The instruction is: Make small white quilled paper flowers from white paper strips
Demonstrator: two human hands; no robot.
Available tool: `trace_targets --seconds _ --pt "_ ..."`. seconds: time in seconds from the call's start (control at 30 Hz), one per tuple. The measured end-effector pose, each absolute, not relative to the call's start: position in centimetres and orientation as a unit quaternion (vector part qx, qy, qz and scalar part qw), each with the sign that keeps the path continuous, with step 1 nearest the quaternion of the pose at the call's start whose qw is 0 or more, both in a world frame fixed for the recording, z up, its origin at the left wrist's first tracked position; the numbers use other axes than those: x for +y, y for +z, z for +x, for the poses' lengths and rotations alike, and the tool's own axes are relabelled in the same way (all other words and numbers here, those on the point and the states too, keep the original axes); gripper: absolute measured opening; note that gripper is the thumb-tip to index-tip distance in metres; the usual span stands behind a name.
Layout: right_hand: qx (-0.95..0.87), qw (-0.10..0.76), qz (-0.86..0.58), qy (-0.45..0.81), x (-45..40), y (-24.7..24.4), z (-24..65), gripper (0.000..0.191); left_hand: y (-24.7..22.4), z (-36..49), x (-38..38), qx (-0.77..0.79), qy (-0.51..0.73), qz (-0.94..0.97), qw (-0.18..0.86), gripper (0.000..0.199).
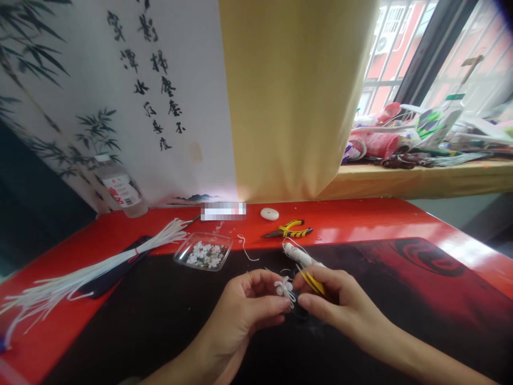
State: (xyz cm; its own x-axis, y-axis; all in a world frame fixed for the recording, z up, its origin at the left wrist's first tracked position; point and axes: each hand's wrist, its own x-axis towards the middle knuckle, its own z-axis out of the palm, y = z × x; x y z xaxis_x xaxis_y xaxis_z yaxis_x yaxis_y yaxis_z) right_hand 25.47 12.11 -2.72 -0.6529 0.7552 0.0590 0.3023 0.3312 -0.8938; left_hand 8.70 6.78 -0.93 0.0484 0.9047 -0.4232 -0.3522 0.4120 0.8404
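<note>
Between the fingertips of my left hand (pixel 256 305) is a small white looped cord piece (pixel 285 289) with round white beads. My right hand (pixel 334 299) is closed around a yellow-handled tool (pixel 313 282), its fingertips close to the right side of the cord piece. The tool's slim tip points up and left; its far end is hidden by the hand. Both hands are over a black mat (pixel 168 331). Just behind my right hand lies a white spool of cord (pixel 296 253).
A clear tray (pixel 179 263) of white flower beads sits left, beside a bundle of white cords (pixel 132 255). Yellow-black pliers (pixel 289 230) and a white oval object (pixel 269 214) lie behind the mat. A plastic bottle (pixel 125 190) stands back left; a cluttered sill (pixel 433 176) is at right.
</note>
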Motion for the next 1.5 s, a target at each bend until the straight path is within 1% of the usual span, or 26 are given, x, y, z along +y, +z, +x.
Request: trace_targets --seconds 0.07,0.13,0.27,0.37,0.5,0.63,0.9,1.07,1.27,1.5 --pt "-0.753 0.216 -0.34 0.521 11.84 -2.6 25.17 0.023 -1.08 8.7 6.87 0.502 0.474 0.268 0.672 0.018" --pt "-0.745 0.211 -0.34 0.534 11.65 -2.52 25.01 0.026 -1.14 8.68 6.9 0.499 0.475 0.265 0.674 0.017" --pt "-0.786 0.259 -0.327 0.455 11.78 -2.47 25.24 0.033 -1.16 8.57 6.91 0.493 0.479 0.248 0.683 0.016" --pt "-0.81 0.281 -0.318 0.404 12.15 -2.61 25.6 0.025 -1.14 8.55 6.88 0.483 0.481 0.244 0.69 0.015" --pt "-0.834 0.262 -0.299 0.382 12.34 -2.78 25.81 0.013 -1.09 8.64 6.78 0.462 0.475 0.25 0.706 0.017" --pt "-0.852 0.256 -0.296 0.347 12.2 -2.64 25.79 0.008 -1.28 8.74 6.7 0.439 0.468 0.264 0.72 0.014" --pt "-0.856 0.272 -0.3 0.32 11.87 -2.63 25.88 0.008 -1.6 8.89 6.58 0.418 0.452 0.26 0.744 0.014" --pt "-0.857 0.274 -0.296 0.32 11.67 -2.67 25.87 0.009 -1.33 9.23 6.22 0.421 0.469 0.258 0.732 0.013" --pt "-0.858 0.291 -0.287 0.313 11.79 -2.65 25.67 0.009 -1.49 9.27 6.25 0.41 0.459 0.25 0.748 0.015" --pt "-0.867 0.327 -0.284 0.247 11.6 -2.78 25.65 0.008 -1.73 9.02 6.3 0.385 0.442 0.226 0.778 0.011"
